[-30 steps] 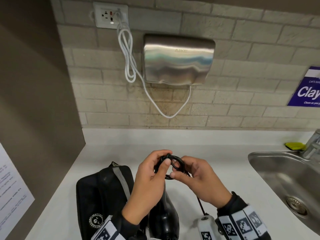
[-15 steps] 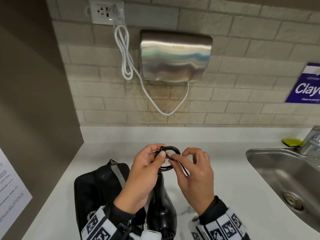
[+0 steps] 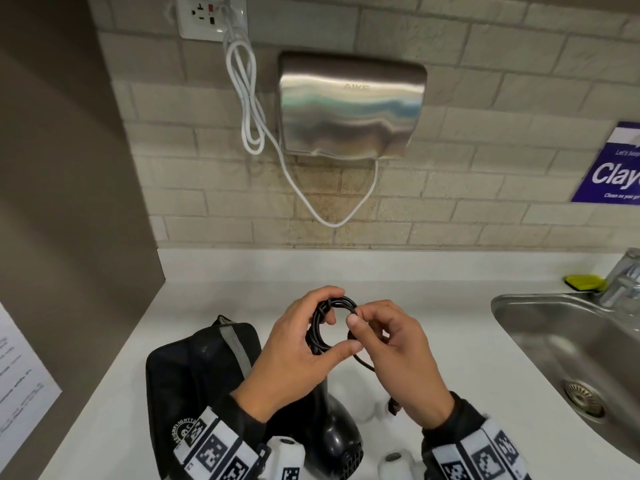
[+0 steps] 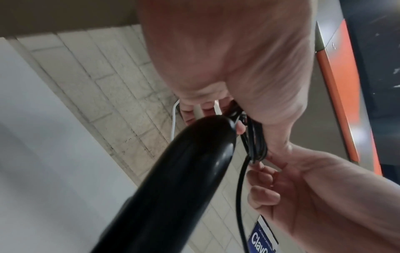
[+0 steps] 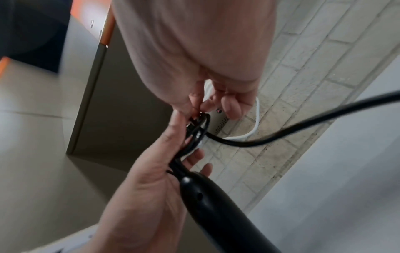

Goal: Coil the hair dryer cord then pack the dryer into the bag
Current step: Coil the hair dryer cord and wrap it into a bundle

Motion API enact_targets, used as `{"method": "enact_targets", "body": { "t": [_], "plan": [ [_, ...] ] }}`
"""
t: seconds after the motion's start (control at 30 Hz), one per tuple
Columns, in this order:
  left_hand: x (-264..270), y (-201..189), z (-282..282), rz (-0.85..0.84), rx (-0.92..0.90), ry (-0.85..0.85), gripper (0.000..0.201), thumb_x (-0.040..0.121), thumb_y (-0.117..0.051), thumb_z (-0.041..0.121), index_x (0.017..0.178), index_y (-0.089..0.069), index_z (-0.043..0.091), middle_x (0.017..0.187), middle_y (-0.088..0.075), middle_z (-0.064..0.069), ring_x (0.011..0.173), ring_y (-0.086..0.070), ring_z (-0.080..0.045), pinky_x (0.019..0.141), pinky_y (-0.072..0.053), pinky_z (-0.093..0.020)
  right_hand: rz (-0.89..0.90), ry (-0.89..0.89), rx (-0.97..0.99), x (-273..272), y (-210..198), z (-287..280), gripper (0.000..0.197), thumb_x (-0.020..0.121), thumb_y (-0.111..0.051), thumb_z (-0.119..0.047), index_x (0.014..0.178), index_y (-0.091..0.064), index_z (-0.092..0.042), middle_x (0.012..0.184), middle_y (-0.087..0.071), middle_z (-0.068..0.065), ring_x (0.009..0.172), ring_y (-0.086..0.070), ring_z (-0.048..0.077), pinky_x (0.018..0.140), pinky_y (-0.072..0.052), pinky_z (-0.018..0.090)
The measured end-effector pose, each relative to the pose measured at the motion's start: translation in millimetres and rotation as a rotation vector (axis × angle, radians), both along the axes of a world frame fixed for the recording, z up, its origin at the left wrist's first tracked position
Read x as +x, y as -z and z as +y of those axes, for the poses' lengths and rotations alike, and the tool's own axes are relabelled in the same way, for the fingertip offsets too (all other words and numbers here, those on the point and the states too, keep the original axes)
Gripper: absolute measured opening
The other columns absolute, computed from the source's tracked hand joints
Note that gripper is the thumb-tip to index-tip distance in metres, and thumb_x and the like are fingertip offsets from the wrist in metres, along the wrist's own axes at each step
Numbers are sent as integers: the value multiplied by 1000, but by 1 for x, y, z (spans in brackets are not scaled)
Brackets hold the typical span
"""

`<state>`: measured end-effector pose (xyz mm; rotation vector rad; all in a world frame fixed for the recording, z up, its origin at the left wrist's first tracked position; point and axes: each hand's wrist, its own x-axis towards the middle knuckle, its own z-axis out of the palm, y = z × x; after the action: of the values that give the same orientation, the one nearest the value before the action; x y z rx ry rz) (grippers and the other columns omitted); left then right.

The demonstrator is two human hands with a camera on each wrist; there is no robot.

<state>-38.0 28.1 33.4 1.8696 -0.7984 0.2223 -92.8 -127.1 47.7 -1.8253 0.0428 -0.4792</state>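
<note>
The black hair dryer (image 3: 332, 434) hangs nozzle-down over the white counter, its handle (image 4: 173, 179) rising to my hands. The black cord (image 3: 346, 303) is wound into a small round coil at the handle's top. My left hand (image 3: 325, 327) grips that coil between thumb and curled fingers. My right hand (image 3: 360, 327) pinches the coil's right side, and a loose tail of cord (image 5: 303, 126) runs down under its palm. The coil (image 5: 194, 133) shows between both hands in the right wrist view. The black bag (image 3: 201, 368) lies on the counter left of the dryer, partly hidden by my left arm.
A steel sink (image 3: 571, 341) with a tap (image 3: 623, 282) and a yellow sponge (image 3: 583, 282) sits to the right. On the brick wall hang a steel hand dryer (image 3: 349, 105), its white cable (image 3: 249, 98) and a socket (image 3: 211, 15). A side wall with a paper sheet (image 3: 20, 393) bounds the left.
My right hand has laid more cord onto the coil and shifted its pinch to the right side. The coil now faces up as a rounder ring. The left hand keeps its hold.
</note>
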Motion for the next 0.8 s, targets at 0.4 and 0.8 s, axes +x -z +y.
{"method": "enact_targets", "body": {
  "t": [0.4, 0.8],
  "plan": [
    [8, 5, 1, -189, 129, -24, 56, 79, -79, 29, 126, -54, 47, 115, -58, 20, 107, -58, -8, 93, -48, -37, 277, -187, 202, -12, -32, -16, 29, 91, -64, -30, 64, -66, -20, 70, -61, 1, 78, -58, 15, 91, -46, 42],
    [9, 11, -2, -173, 55, -8, 60, 79, -81, 20, 126, -54, 45, 116, -59, 20, 106, -59, -8, 90, -46, -13, 270, -268, 343, -29, -50, -25, 13, 82, -74, -14, 70, -70, -14, 50, -34, -7, 42, -26, 10, 43, -34, 22]
  ]
}}
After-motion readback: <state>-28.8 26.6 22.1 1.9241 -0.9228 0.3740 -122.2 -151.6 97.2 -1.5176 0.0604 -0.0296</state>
